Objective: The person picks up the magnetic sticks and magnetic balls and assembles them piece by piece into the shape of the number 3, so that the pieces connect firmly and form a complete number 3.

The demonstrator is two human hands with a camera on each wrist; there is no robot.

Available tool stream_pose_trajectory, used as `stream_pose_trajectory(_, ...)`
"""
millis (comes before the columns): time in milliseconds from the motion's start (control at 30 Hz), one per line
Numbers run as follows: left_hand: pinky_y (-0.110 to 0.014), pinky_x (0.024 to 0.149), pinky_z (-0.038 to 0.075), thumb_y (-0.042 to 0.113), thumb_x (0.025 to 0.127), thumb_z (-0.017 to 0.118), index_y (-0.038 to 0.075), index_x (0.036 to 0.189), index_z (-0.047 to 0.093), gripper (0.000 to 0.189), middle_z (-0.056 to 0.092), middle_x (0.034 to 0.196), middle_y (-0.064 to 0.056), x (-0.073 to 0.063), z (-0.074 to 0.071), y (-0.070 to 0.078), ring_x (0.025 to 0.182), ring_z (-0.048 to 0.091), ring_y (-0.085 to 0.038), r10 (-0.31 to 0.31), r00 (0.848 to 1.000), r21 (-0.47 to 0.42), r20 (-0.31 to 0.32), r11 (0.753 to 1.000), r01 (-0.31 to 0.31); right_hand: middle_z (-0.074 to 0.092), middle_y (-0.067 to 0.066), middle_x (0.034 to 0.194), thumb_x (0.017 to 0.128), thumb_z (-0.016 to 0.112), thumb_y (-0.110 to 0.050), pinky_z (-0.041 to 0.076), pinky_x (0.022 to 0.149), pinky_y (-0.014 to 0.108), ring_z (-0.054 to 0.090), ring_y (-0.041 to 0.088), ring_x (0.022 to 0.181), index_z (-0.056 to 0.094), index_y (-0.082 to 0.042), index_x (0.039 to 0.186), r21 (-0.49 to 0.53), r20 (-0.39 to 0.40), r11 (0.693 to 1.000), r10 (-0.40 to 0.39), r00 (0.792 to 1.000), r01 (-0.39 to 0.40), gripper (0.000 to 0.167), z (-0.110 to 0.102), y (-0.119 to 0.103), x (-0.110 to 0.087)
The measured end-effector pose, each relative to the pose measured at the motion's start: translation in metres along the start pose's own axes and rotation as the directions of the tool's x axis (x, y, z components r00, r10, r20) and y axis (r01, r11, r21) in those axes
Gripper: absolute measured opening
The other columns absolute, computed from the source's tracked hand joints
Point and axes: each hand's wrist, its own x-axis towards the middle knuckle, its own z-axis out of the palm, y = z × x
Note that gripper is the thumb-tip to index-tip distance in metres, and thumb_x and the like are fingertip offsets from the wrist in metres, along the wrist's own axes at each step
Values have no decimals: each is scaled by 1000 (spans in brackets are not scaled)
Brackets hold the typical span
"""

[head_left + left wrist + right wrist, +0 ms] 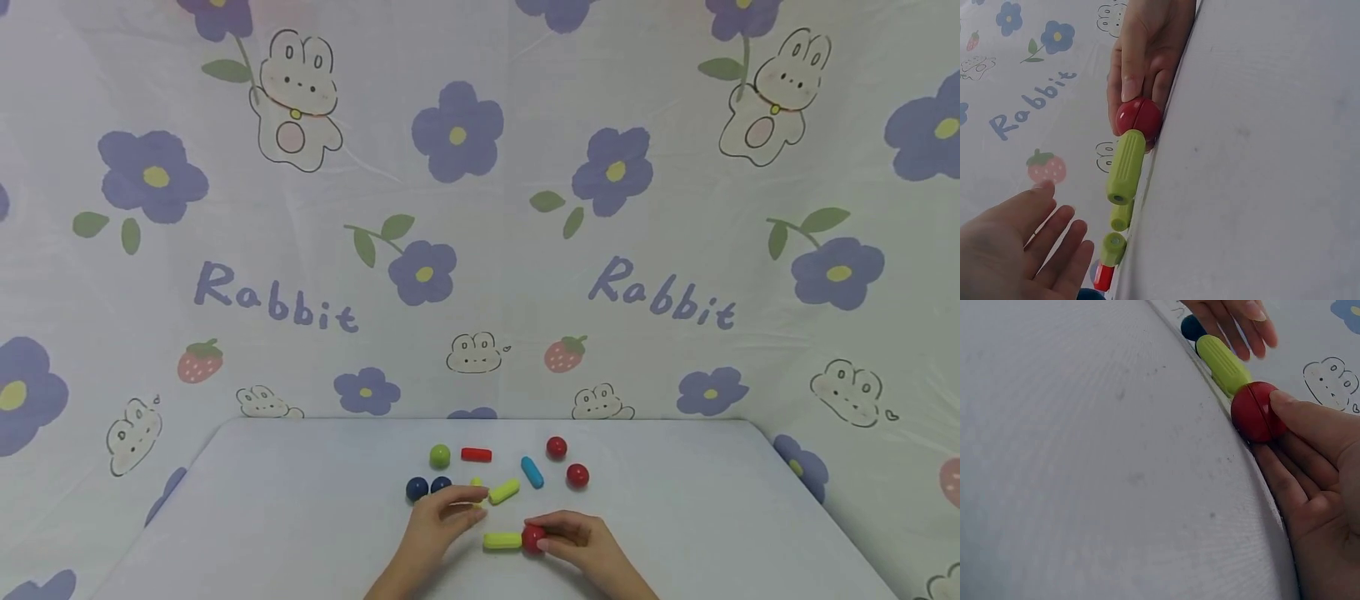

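Note:
Near the front of the white table, my right hand [585,540] pinches a red ball [533,539] between thumb and fingers. A yellow-green ribbed rod [502,541] meets the ball's left side, end to ball, and appears joined to it. In the left wrist view, the rod [1126,165] shows a small hole in its free end. My left hand [435,525] hovers to the left with fingers extended and nothing in its grasp. Just past its fingertips lies a second yellow-green rod [504,492]; a third yellow-green piece [477,482] is partly hidden behind the fingers.
Two dark blue balls [417,489] sit beyond my left hand, one partly covered. Farther back are a green ball [439,456], a red rod [476,455] and a blue rod [532,472]. Two loose red balls [577,476] lie back right. A printed cloth [495,225] hangs behind the table.

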Motion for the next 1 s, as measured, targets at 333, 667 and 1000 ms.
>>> stream_pose_trajectory(333, -37, 86, 42, 15, 81, 66, 22, 117, 56, 38, 61, 106, 1, 4, -13, 5, 101, 55, -15, 146, 966, 104, -211, 987, -126, 59, 13, 109, 85, 63, -15, 44, 82, 24, 55, 25, 99, 58, -2, 115, 35, 9, 999, 24, 1000, -25, 33, 5, -25, -7)
stream_pose_trajectory(667, -34, 94, 35, 13, 77, 71, 14, 116, 57, 42, 55, 118, -2, 3, -25, 0, 114, 45, -16, 174, 868, 303, -464, 952, -28, 60, 8, 108, 83, 64, -20, 44, 83, 24, 56, 22, 99, 60, -8, 114, 6, -8, 1000, 28, 1000, -28, 33, 3, -11, -3)
stream_pose_trajectory(1000, -35, 90, 39, 2, 72, 73, 6, 116, 58, 47, 55, 115, -9, 1, -31, -8, 110, 49, -24, 88, 829, 296, -553, 950, 96, 60, 8, 109, 84, 64, -21, 44, 82, 24, 56, 22, 99, 60, -9, 114, 15, -18, 999, 32, 999, -32, 33, 2, -3, -1)
